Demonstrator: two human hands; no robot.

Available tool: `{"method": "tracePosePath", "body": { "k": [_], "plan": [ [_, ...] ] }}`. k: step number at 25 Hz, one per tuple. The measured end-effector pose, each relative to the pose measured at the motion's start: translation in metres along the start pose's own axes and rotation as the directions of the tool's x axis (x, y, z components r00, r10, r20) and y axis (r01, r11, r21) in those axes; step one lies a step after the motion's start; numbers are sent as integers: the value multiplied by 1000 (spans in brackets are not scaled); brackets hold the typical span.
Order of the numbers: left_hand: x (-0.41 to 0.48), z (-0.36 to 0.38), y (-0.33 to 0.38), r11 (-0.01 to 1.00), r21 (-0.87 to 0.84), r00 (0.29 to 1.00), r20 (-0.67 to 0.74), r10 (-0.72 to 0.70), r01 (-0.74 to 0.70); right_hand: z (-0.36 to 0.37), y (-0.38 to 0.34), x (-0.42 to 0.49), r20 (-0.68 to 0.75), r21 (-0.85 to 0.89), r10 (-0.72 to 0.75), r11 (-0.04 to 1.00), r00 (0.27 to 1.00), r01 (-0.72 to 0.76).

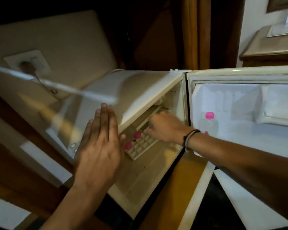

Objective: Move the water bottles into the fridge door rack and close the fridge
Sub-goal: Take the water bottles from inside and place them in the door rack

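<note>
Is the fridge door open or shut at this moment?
Open. The fridge door is swung wide right, its inner rack facing the camera with one pink-capped bottle standing in it.

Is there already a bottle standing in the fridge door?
Yes, one clear bottle with a pink cap stands in the open fridge door.

Dim warm light, motion blur, bent edges

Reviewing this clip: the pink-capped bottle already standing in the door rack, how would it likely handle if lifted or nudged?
The bottle looks like clear thin plastic, so probably light and slightly squeezable. It stands upright and tall for its width, so a nudge might tip it. Its fill level cannot be seen.
</note>
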State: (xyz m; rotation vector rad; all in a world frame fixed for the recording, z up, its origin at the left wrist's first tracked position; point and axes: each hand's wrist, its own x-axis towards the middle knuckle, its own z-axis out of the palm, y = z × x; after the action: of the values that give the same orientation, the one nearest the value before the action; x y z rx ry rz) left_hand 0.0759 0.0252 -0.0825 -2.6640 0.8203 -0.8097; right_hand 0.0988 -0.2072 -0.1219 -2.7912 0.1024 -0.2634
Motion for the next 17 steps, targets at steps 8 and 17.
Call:
{"method": "tracePosePath", "body": {
  "k": [8,17],
  "plan": [
    [3,-3,1,999,-5,999,-22,-33,33,95,-31,58,20,243,204,949,979,-202],
    [4,-7,3,990,-120,997,32,-69,72,30,6,-40,112,702,397,617,911,-355]
  ]
}}
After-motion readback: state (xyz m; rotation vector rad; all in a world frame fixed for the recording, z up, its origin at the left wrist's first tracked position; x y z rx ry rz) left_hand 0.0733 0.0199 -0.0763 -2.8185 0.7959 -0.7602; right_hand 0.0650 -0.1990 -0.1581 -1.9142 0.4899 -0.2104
